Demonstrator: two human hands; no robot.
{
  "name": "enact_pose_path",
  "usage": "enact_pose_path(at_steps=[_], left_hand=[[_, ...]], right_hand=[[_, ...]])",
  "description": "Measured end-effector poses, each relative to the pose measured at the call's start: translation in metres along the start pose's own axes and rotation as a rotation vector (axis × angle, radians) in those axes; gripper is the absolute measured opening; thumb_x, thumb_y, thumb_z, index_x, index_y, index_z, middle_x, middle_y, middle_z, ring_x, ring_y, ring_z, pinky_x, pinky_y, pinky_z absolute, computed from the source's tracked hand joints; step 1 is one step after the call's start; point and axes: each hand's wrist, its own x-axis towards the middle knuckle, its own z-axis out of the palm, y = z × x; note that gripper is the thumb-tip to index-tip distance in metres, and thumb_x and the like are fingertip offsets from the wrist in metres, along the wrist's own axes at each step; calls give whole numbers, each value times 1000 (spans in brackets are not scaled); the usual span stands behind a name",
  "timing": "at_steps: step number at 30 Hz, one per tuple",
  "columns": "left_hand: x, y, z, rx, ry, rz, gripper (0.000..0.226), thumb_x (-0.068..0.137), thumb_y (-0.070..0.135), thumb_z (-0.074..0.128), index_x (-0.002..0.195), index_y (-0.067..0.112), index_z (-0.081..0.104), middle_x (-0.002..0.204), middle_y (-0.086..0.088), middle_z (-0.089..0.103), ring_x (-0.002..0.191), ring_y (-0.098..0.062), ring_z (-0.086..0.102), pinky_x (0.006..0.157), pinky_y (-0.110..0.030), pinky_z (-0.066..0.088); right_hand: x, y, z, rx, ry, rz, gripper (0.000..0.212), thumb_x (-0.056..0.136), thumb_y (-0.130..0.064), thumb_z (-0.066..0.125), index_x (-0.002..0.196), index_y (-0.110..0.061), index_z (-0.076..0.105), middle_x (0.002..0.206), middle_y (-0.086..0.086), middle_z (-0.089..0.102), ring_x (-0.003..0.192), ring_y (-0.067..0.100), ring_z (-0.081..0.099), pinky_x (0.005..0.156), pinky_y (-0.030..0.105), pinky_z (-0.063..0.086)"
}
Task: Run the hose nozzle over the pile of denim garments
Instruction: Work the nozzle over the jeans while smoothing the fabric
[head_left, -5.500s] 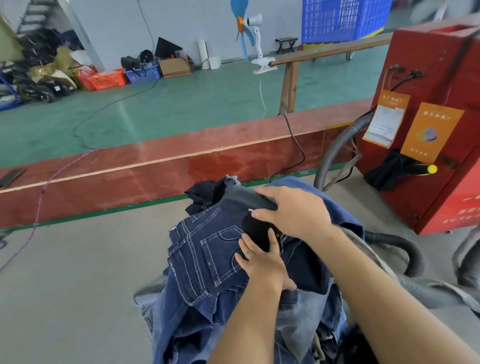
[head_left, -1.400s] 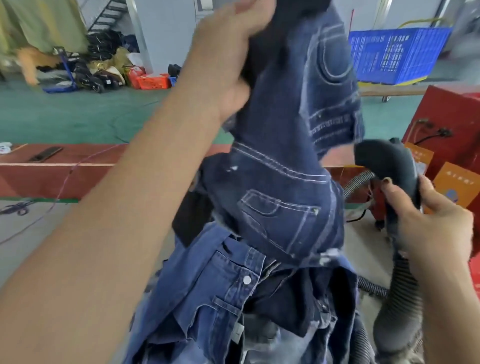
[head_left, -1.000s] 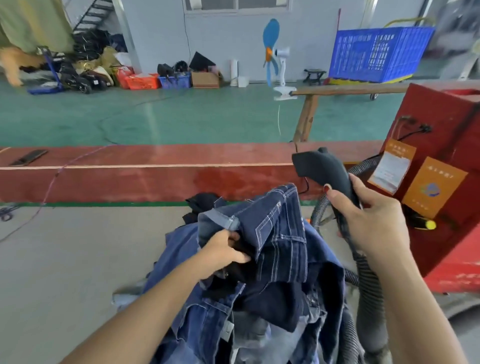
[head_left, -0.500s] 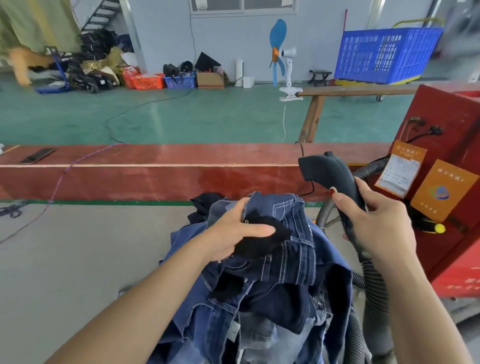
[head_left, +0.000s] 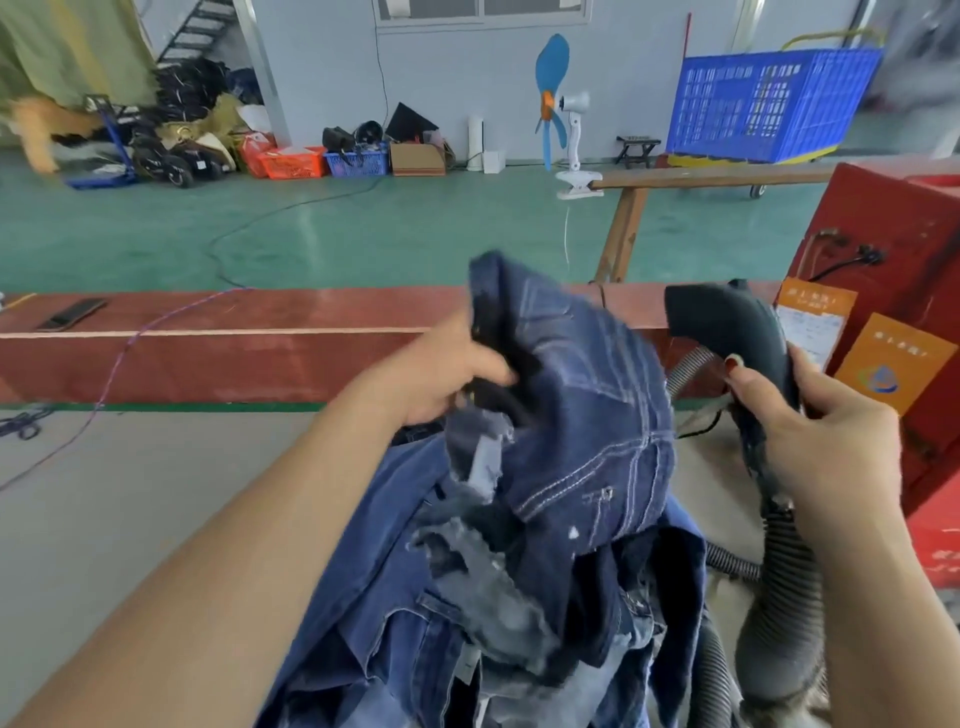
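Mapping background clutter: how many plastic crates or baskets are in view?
3. A large blue crate on a cart at far right; a small orange basket and a small blue basket side by side against the back wall. More may hide in the left clutter.

left hand (head_left: 441, 374): fingers pinching denim garment (head_left: 582, 415), raised above pile | right hand (head_left: 826, 441): curled round hose nozzle (head_left: 727, 327), right of garment, apart

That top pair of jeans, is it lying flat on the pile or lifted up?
Lifted and bunched. The left hand grips the top jeans above the denim pile; the right hand holds the hose nozzle beside them.
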Motion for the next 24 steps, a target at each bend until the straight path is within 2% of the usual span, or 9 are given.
enact_pose_path(at_steps=[3, 5, 7, 9, 13, 15, 17, 21, 24], left_hand=[[-3, -94, 0, 269, 72, -373, 91, 80, -14, 53, 152, 27, 15, 77, -14, 59, 67, -25, 56, 53, -30, 44], [-8, -140, 0, 234, 200, -499, 83, 83, -7, 57, 152, 20, 18, 108, -17, 62, 94, -31, 60, 73, -36, 50], [-6, -158, 1, 70, 297, -449, 75, 81, -7, 63, 147, 11, 32, 124, -14, 60, 108, -32, 59, 87, -40, 51], [2, -147, 0, -100, 299, -359, 77, 75, -6, 72, 143, 7, 38, 121, -12, 64, 104, -29, 64, 79, -36, 53], [9, -112, -22, -376, 162, -201, 77, 54, 23, 90, 123, 14, 59, 97, -6, 75, 84, -19, 72, 64, -27, 57], [4, -118, -27, -121, 224, -196, 80, 58, 23, 91, 129, 14, 54, 112, -7, 71, 103, -23, 68, 84, -36, 56], [-6, -145, -28, 429, 296, -347, 93, 67, 26, 88, 144, 10, 37, 135, -10, 57, 124, -28, 54, 102, -41, 44], [-22, -159, -28, 1056, 327, -611, 110, 72, 66, 70, 149, 8, 16, 144, -14, 41, 129, -32, 44, 100, -41, 43], [-15, -142, -10, 1310, 421, -155, 83, 89, 57, 55, 149, 12, 20, 150, -13, 32, 136, -30, 33, 106, -42, 35]], right_hand=[[-2, 0, -1, -13, -11, 10, 68, 71, -65, 67, 133, -42, 51, 98, -19, 66, 93, 18, 67, 84, 49, 53], [-2, -1, 2, -30, -50, 0, 69, 67, -68, 66, 131, -44, 53, 95, -22, 65, 93, 13, 66, 86, 48, 53], [-3, -1, 8, -53, -117, -25, 70, 63, -70, 64, 128, -48, 53, 87, -26, 68, 86, 13, 67, 84, 48, 55], [-4, -3, 16, -56, -198, -46, 70, 62, -72, 63, 128, -50, 52, 89, -23, 70, 84, 15, 68, 79, 48, 57], [-12, -8, 30, -67, -293, -78, 73, 59, -75, 61, 127, -52, 51, 98, -23, 70, 85, 8, 64, 84, 48, 55], [-16, -10, 33, -115, -313, -93, 73, 59, -75, 58, 128, -51, 51, 106, -23, 69, 94, 7, 66, 85, 42, 54], [-19, -11, 34, -180, -330, -96, 64, 69, -70, 61, 130, -51, 51, 107, -20, 70, 90, 7, 66, 80, 38, 54], [-20, -11, 35, -239, -331, -94, 55, 79, -60, 64, 132, -49, 51, 103, -16, 69, 90, 12, 65, 78, 36, 52], [-19, -11, 34, -218, -314, -92, 57, 79, -60, 65, 132, -47, 52, 91, -25, 64, 82, 6, 64, 70, 33, 50]])
